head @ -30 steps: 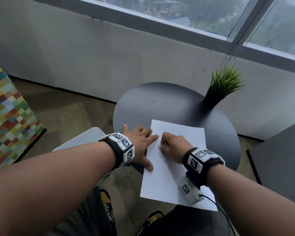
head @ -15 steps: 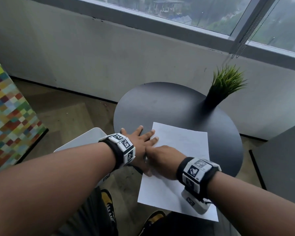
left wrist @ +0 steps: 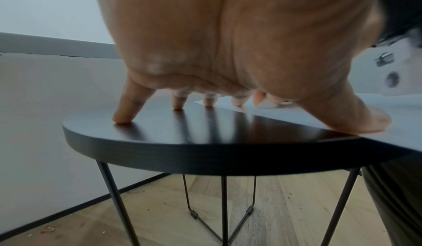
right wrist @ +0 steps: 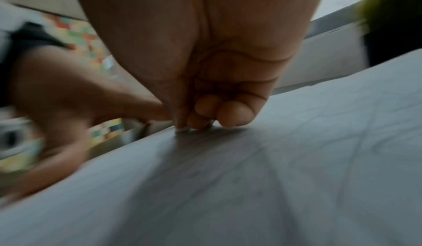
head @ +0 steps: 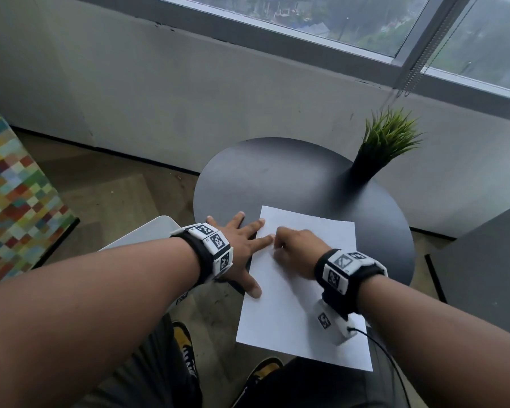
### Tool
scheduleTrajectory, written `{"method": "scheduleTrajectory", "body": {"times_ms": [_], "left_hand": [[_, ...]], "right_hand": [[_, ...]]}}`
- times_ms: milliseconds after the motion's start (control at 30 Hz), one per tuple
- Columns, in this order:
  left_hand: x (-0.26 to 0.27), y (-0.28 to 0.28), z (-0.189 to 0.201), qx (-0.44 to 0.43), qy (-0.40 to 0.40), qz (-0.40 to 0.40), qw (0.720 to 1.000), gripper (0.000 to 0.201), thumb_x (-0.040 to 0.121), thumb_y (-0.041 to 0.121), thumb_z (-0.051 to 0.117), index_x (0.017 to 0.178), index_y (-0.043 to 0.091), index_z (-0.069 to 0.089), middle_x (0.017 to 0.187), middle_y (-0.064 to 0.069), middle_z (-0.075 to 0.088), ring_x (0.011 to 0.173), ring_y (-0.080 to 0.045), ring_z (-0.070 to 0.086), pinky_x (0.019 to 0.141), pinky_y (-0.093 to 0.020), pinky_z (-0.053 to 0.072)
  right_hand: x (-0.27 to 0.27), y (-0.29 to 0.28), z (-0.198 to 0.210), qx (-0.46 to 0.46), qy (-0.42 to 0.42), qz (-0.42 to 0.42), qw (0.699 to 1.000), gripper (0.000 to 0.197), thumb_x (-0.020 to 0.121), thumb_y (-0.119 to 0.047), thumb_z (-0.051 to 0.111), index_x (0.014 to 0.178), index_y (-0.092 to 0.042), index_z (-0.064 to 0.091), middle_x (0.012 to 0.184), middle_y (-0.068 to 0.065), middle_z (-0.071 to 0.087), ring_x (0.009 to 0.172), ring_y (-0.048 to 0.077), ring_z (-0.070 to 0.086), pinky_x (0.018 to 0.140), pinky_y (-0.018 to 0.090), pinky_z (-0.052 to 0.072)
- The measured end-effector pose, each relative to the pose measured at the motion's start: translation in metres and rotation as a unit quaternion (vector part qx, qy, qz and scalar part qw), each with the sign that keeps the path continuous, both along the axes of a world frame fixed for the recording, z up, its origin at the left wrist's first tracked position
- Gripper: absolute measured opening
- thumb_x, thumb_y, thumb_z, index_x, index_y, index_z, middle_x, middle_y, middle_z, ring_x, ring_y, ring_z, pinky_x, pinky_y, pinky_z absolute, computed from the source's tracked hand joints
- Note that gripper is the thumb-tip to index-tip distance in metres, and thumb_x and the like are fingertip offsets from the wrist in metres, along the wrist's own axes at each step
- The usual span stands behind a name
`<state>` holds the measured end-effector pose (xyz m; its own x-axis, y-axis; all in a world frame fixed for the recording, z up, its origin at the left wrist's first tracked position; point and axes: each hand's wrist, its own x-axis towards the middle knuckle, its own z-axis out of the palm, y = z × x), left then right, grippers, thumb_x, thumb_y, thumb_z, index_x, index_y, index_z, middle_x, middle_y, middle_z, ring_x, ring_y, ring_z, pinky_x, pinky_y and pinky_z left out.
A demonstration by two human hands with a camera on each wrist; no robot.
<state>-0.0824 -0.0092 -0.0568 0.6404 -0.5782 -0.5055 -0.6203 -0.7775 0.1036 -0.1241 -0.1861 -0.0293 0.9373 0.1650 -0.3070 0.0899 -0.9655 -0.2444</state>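
One sheet of paper [head: 286,313]: white and plain, lying flat on the near side of the counter with its long side running away from the person. Its near left corner overhangs the rim. Faint crease lines cross it in the right wrist view.
Counter [head: 277,172]: round black top on thin metal legs. It carries the sheet and the plant.
Left grip [head: 239,248]: wide open, palm down, fingers straight and spread, holding nothing. The little and ring fingers [left wrist: 123,111] stand on the bare counter. The index tip and the thumb [left wrist: 363,121] rest at the sheet's left edge. Judged to be a hold-down, so the sheet neither slides nor turns under the other hand.
Right grip [head: 298,254]: closed into a loose fist with its fingertips [right wrist: 235,114] bunched and set down on the far left part of the sheet, just beside the left index finger. Nothing can be made out inside it.
Step in hand: judged to be rubbing the sheet flat near its left edge.
Risk: the overhanging corner has no support, so pressure there would bend it.
Potted grass plant [head: 386,139]: at the far right of the counter, well apart from the sheet and clear of both arms.
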Motion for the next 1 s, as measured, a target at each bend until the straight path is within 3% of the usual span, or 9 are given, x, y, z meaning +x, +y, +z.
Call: {"method": "scheduleTrajectory", "body": {"times_ms": [67,233,400,500,567,733,833,900,1000], "left_hand": [[0.0,0.0,0.002,0.007,-0.001,-0.003,1.0,0.124,0.062,0.092,0.062,0.154,0.054,-0.011,0.168,0.012,-0.021,0.154,-0.034,-0.017,0.104,-0.085,0.009],[-0.001,-0.001,0.004,0.007,0.004,-0.002,1.0,0.127,0.059,0.092,0.064,0.154,0.055,-0.011,0.167,0.013,-0.021,0.154,-0.035,-0.017,0.102,-0.086,0.01],[-0.003,-0.002,0.005,0.015,-0.001,0.002,1.0,0.125,0.062,0.091,0.064,0.154,0.054,-0.012,0.168,0.013,-0.021,0.155,-0.034,-0.016,0.105,-0.084,0.012],[-0.003,-0.003,0.006,0.015,0.006,0.004,1.0,0.128,0.06,0.09,0.066,0.154,0.054,-0.012,0.168,0.012,-0.022,0.154,-0.035,-0.017,0.103,-0.085,0.012],[-0.003,-0.003,0.008,0.02,0.007,0.004,1.0,0.128,0.06,0.09,0.066,0.155,0.053,-0.012,0.167,0.012,-0.022,0.154,-0.036,-0.017,0.103,-0.085,0.013],[-0.006,-0.006,0.013,0.031,0.008,0.007,0.999,0.124,0.066,0.087,0.066,0.156,0.051,-0.013,0.168,0.01,-0.022,0.154,-0.036,-0.017,0.106,-0.082,0.015],[-0.006,-0.007,0.015,0.035,0.008,0.004,0.999,0.126,0.065,0.087,0.067,0.155,0.052,-0.013,0.168,0.008,-0.022,0.154,-0.039,-0.016,0.106,-0.082,0.016],[-0.008,-0.009,0.018,0.046,0.009,-0.004,0.999,0.124,0.066,0.087,0.067,0.155,0.053,-0.013,0.168,0.006,-0.023,0.154,-0.042,-0.016,0.107,-0.081,0.018],[-0.009,-0.011,0.023,0.051,0.014,-0.007,0.999,0.118,0.071,0.083,0.067,0.155,0.056,-0.012,0.168,0.005,-0.023,0.153,-0.043,-0.017,0.11,-0.077,0.02]], "right_hand": [[0.003,-0.002,-0.003,0.002,-0.033,-0.039,0.999,0.02,0.094,-0.032,0.047,0.103,-0.015,0.051,0.103,0.012,0.065,0.094,0.033,0.058,0.077,0.037,0.047],[-0.033,0.023,-0.005,0.022,0.025,0.096,0.995,0.009,0.092,-0.025,0.05,0.098,-0.018,0.049,0.1,0.015,0.065,0.09,0.035,0.059,0.07,0.036,0.046],[-0.002,-0.011,-0.004,0.016,-0.032,-0.063,0.997,0.014,0.091,-0.027,0.05,0.1,-0.017,0.054,0.101,0.011,0.066,0.095,0.033,0.059,0.079,0.036,0.048],[-0.026,0.019,-0.006,0.025,0.0,0.049,0.999,0.021,0.092,-0.025,0.051,0.11,-0.015,0.052,0.106,0.015,0.065,0.096,0.035,0.059,0.077,0.037,0.048],[-0.035,0.022,-0.005,0.025,0.032,0.101,0.994,0.02,0.091,-0.026,0.055,0.108,-0.015,0.054,0.106,0.013,0.066,0.095,0.033,0.06,0.077,0.037,0.049],[-0.005,-0.012,-0.006,0.003,-0.028,-0.06,0.998,0.016,0.094,-0.031,0.049,0.103,-0.019,0.05,0.101,0.012,0.065,0.092,0.033,0.059,0.074,0.035,0.047],[-0.03,0.016,-0.011,0.005,-0.002,0.049,0.999,0.026,0.093,-0.026,0.049,0.115,-0.013,0.045,0.107,0.016,0.064,0.096,0.036,0.059,0.071,0.034,0.042],[-0.043,0.023,-0.009,0.004,0.034,0.102,0.994,0.021,0.092,-0.027,0.053,0.108,-0.015,0.046,0.105,0.013,0.064,0.094,0.033,0.059,0.073,0.036,0.046],[-0.02,-0.002,-0.005,0.006,0.022,-0.012,1.0,0.02,0.094,-0.031,0.048,0.11,-0.019,0.048,0.102,0.013,0.064,0.094,0.034,0.06,0.08,0.04,0.05]]}}
